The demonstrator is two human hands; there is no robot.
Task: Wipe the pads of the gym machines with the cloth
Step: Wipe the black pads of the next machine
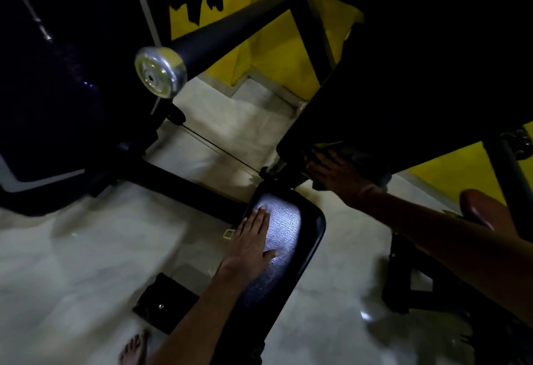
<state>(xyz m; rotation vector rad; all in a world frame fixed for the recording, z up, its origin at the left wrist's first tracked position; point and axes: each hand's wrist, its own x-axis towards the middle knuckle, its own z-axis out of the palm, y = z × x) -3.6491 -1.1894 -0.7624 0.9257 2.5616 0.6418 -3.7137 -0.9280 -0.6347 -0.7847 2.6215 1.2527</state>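
hands (253, 237) (337, 175) flat on seat pad (291, 220), cloth (357, 152)

Yellow wall (274, 56), pale floor (72, 263)

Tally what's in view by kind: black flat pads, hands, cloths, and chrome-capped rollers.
Black flat pads: 2, seat pad and back pad
Hands: 2, left hand and right hand
Cloths: 1, cloth under the right hand
Rollers: 1, roller
Total: 6
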